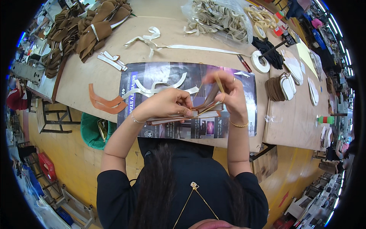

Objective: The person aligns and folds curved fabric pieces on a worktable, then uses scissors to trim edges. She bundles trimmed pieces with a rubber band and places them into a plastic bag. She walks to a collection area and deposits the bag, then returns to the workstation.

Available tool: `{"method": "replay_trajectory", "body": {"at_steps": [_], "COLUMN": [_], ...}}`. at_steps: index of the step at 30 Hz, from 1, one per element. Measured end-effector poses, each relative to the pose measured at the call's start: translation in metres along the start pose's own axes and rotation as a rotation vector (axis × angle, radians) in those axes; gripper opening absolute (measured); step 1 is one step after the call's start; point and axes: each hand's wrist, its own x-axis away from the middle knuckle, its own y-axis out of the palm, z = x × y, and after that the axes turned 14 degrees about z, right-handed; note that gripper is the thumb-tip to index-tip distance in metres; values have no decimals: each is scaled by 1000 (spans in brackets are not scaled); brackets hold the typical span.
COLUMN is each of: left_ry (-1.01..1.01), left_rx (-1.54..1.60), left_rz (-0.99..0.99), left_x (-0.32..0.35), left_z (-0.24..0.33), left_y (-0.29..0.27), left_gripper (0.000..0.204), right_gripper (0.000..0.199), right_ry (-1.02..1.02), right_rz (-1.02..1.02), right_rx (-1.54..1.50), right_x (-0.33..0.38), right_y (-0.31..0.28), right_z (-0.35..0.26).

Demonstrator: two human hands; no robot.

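One bundle (209, 114), pale table (160, 21), yellow floor (76, 164)

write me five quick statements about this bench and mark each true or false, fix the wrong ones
1. The left hand grips a bundle of strips. True.
2. The white tape roll lies left of the dark printed sheet. False: the roll lies past the right part of the sheet's far edge.
3. A yellowish band is at the right hand. True.
4. The curved orange-brown pieces lie right of the bundle. False: the pieces lie to its left.
5. The green bag is below the table's near edge, on the left. True.
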Motion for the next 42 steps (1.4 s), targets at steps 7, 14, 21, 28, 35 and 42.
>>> {"method": "replay_trajectory", "body": {"at_steps": [7, 14, 21, 28, 35, 42], "left_ry": [71, 25, 253, 257, -239, -453], "left_rx": [302, 641, 414, -182, -314, -486], "left_rz": [351, 413, 921, 1571, 1274, 1425], "left_x": [-5, 30, 104, 192, 176, 143], "left_z": [-4, -19, -31, -77, -127, -201], "left_y": [-10, -52, -148, -303, -253, -243], "left_gripper": [36, 46, 36, 40, 45, 42], "right_gripper": [38, 25, 16, 16, 17, 16], "right_ry": [-687, -606, -302, -242, -222, -202], "right_rz": [-177, 158, 190, 142, 66, -24], "right_rx": [827, 766, 669, 668, 713, 710], "right_x": [13, 15, 34, 32, 28, 25], "right_y": [30, 21, -3, 14, 34, 63], "right_z": [-32, -14, 40, 51, 60, 56]}}
